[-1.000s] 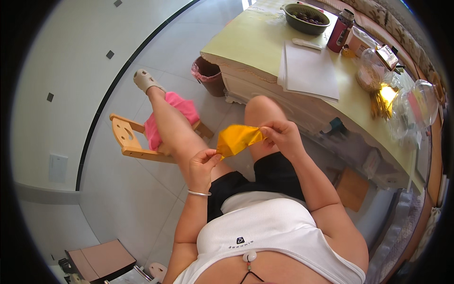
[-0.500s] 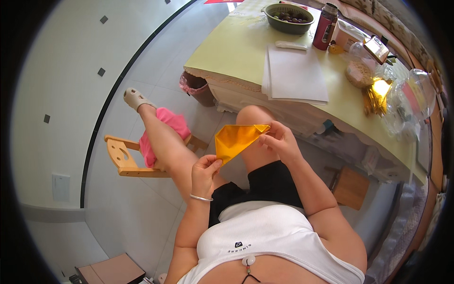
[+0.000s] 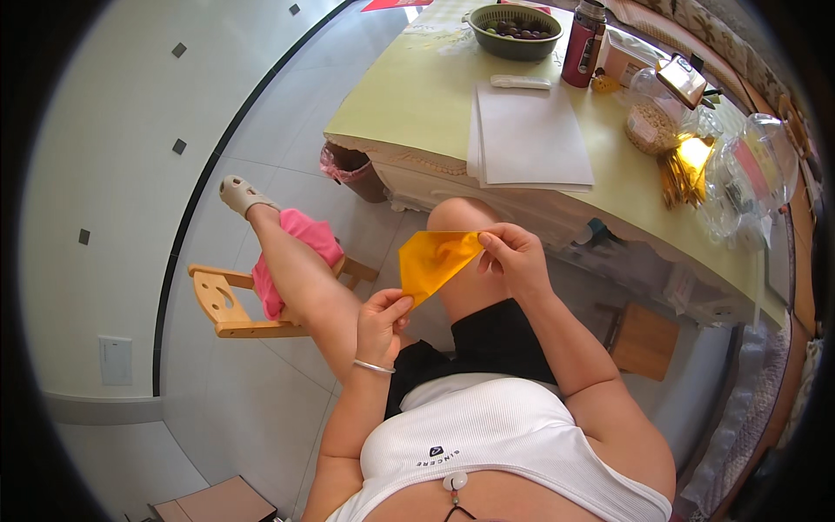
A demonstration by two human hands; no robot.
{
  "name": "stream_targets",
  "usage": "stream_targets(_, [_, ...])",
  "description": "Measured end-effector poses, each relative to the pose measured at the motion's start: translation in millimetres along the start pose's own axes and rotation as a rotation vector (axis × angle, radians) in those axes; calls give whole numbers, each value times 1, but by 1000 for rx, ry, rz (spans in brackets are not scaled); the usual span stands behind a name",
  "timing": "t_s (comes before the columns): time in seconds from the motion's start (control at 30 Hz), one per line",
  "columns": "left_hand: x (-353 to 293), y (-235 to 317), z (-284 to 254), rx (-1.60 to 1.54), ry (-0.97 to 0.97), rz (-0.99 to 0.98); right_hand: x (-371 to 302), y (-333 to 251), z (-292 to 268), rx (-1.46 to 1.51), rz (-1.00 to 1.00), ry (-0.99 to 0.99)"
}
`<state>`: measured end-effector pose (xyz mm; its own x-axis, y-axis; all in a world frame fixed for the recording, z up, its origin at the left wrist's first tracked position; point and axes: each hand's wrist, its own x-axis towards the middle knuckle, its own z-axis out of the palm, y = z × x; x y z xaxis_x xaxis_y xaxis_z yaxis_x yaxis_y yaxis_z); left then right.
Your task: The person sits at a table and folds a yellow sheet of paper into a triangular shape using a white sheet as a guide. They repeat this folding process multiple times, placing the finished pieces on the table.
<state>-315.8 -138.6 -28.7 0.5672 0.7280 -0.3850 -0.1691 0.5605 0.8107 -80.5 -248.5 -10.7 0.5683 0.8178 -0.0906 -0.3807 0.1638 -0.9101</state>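
A folded sheet of shiny gold paper (image 3: 432, 261) is stretched between my two hands, above my knee. My left hand (image 3: 383, 320), with a bangle on its wrist, pinches the lower left corner between thumb and fingers. The upper right corner is held by my right hand (image 3: 515, 256), whose fingertips cover that end. The sheet's top edge runs nearly straight, and its left side is cut by a slanting fold.
On the table to the right lie white paper sheets (image 3: 532, 139), a white knife-like tool (image 3: 520, 82), gold paper pieces (image 3: 685, 170), a bowl of fruit (image 3: 515, 45) and a flask (image 3: 583, 45). A wooden chair (image 3: 228, 301) stands left, under my leg.
My right hand's fingers have shifted over the upper right corner, hiding the small folded tip that showed before. My left hand keeps its pinch. The view has shifted slightly.
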Motion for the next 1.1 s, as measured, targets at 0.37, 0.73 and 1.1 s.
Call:
stream_targets(0.37, [25, -3, 77, 24, -38, 20, -21, 17, 23, 183, -113, 36])
stream_targets(0.73, [47, -10, 87, 313, -296, 131, -37, -117, -118, -366, -478, 701])
stream_targets(1.1, [119, -12, -83, 358, 214, 41, -10, -204, -272, -1142, -405, 1010])
